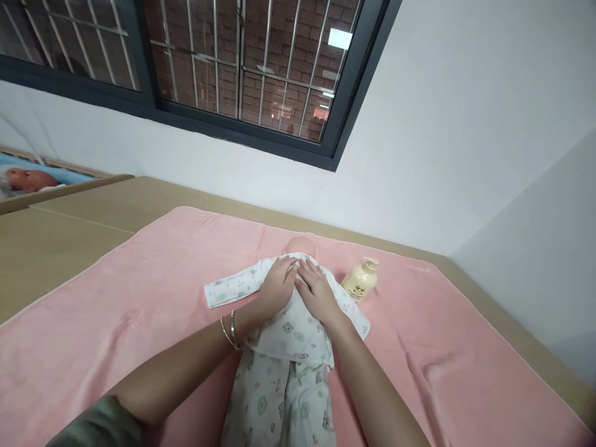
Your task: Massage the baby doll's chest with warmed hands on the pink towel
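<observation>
A baby doll (pixel 300 246) lies on a pink blanket (pixel 153 267) with its head toward the wall. It is dressed in a white printed baby shirt (pixel 284 335) and matching pants (pixel 265 397). Flat on the upper part of the shirt rests my left hand (pixel 278 287), fingers stretched toward the neckline. My right hand (pixel 319 292) lies beside it, also flat with fingers extended, the fingertips of both hands close together. One sleeve (pixel 230 288) spreads out to the left. The doll's face is not visible, so which side is up I cannot tell.
A pale yellow pump bottle (pixel 361 280) lies tilted on the blanket, right of the doll. Past the blanket runs a tan tabletop (pixel 93 202) against a white wall with a barred window (pixel 246 68). Another doll (pixel 31 179) lies in a wooden-edged bed at far left.
</observation>
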Demonstrator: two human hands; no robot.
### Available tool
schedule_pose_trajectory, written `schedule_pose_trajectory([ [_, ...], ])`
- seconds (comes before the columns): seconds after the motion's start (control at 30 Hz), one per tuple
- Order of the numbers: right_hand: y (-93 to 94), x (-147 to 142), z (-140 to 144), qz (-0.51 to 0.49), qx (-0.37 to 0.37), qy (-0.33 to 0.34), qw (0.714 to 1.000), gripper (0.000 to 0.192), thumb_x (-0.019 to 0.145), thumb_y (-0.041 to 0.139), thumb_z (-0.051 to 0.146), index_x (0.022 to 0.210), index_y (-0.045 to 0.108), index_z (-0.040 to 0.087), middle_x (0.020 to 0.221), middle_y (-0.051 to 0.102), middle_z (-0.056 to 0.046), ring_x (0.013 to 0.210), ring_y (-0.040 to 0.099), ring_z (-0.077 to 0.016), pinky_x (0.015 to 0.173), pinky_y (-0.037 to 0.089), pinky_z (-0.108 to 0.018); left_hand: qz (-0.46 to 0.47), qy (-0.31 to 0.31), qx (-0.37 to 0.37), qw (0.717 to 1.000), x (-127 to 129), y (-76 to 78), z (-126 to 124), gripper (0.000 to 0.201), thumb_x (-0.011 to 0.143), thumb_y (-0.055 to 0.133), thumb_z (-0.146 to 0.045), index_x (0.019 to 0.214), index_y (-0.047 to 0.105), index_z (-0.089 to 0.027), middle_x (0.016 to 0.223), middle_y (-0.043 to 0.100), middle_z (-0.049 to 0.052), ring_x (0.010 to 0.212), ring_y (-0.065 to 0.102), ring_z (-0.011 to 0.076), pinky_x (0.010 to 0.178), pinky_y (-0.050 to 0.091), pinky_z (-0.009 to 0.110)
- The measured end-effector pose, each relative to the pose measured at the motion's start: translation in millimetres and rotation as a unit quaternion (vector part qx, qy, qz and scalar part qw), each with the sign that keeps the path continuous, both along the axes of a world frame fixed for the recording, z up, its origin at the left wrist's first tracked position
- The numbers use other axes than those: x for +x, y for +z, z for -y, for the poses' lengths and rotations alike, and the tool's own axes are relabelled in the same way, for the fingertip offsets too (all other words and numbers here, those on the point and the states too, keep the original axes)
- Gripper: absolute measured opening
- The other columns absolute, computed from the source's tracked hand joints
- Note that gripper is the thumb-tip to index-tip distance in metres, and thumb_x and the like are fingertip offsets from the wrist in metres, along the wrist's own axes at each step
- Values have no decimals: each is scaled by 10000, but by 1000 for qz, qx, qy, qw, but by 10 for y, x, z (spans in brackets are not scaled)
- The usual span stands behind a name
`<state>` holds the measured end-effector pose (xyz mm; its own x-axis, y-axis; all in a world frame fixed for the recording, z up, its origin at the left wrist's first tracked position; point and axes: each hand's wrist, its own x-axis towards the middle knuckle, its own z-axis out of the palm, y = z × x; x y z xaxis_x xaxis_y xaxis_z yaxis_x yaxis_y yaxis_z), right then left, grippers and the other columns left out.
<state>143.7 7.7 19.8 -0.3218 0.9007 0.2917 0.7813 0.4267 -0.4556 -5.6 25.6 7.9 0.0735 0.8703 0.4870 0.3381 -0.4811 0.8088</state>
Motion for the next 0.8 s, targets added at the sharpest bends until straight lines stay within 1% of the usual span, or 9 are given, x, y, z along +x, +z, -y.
schedule_pose_trajectory([
  [0.1, -7, 10, -8, 27, -18, -68, 997, 662, 1011, 368, 489, 1536, 347, 88, 1607, 275, -165, 1523, 214, -265, 1244, 178, -507, -49, 46, 31, 997, -30, -72, -80, 350, 942, 401, -224, 1197, 629, -149, 1279, 666, 132, 1273, 559, 256, 1198, 312, 492],
  [0.2, 14, -118, 78, 79, -16, -104, 991, 644, 1018, 337, 410, 1532, 329, 21, 1594, 283, -206, 1522, 206, -296, 1243, 173, -508, -57, 57, 23, 996, -58, -143, -134, 352, 953, 391, -238, 1205, 621, -153, 1256, 674, 129, 1235, 585, 254, 1175, 348, 484],
  [0.33, 58, -204, 144, 111, 8, -15, 994, 550, 992, 340, 254, 1528, 389, 139, 1604, 309, -108, 1534, 171, -263, 1251, 138, -507, -26, 47, 3, 999, -61, -194, -118, 358, 985, 354, -284, 1184, 625, -161, 1224, 686, 132, 1161, 627, 251, 1071, 457, 449],
  [0.43, 75, -96, 75, 83, -16, 8, 996, 513, 1024, 324, 348, 1515, 415, 233, 1620, 284, -46, 1537, 161, -236, 1248, 134, -516, -9, 55, -17, 998, -51, -206, -90, 366, 984, 367, -287, 1236, 600, -161, 1265, 668, 136, 1202, 609, 257, 1065, 462, 444],
  [0.53, 73, -23, 27, 60, -43, -72, 995, 607, 1034, 298, 477, 1543, 352, 153, 1624, 255, -118, 1533, 174, -260, 1241, 151, -521, -16, 61, -24, 998, -44, -210, -82, 362, 962, 395, -260, 1250, 596, -170, 1273, 665, 124, 1230, 590, 262, 1093, 439, 457],
  [0.6, 72, -72, 60, 74, -49, -134, 987, 664, 1030, 302, 473, 1545, 316, 55, 1599, 279, -204, 1519, 215, -303, 1232, 176, -525, -25, 60, -23, 998, -43, -211, -84, 356, 957, 396, -253, 1232, 607, -173, 1255, 671, 118, 1227, 589, 262, 1101, 430, 462],
  [0.67, 73, -171, 124, 99, -41, -161, 981, 643, 1025, 312, 409, 1523, 340, 4, 1574, 302, -253, 1505, 243, -339, 1218, 213, -524, -28, 60, -20, 998, -44, -211, -86, 352, 959, 388, -255, 1216, 614, -170, 1243, 674, 118, 1218, 592, 261, 1100, 430, 461],
  [0.73, 71, -242, 166, 114, -20, -133, 984, 584, 1012, 319, 325, 1505, 389, 19, 1578, 306, -237, 1509, 233, -335, 1220, 214, -518, -29, 58, -14, 998, -45, -209, -86, 347, 966, 376, -264, 1191, 622, -170, 1227, 679, 120, 1196, 602, 258, 1089, 438, 453],
  [0.8, 60, -226, 146, 109, -1, -68, 992, 547, 1004, 325, 290, 1501, 422, 83, 1595, 310, -166, 1522, 209, -291, 1238, 179, -509, -28, 56, -8, 998, -45, -205, -85, 342, 972, 366, -270, 1172, 628, -177, 1214, 683, 117, 1180, 611, 253, 1079, 448, 442],
])
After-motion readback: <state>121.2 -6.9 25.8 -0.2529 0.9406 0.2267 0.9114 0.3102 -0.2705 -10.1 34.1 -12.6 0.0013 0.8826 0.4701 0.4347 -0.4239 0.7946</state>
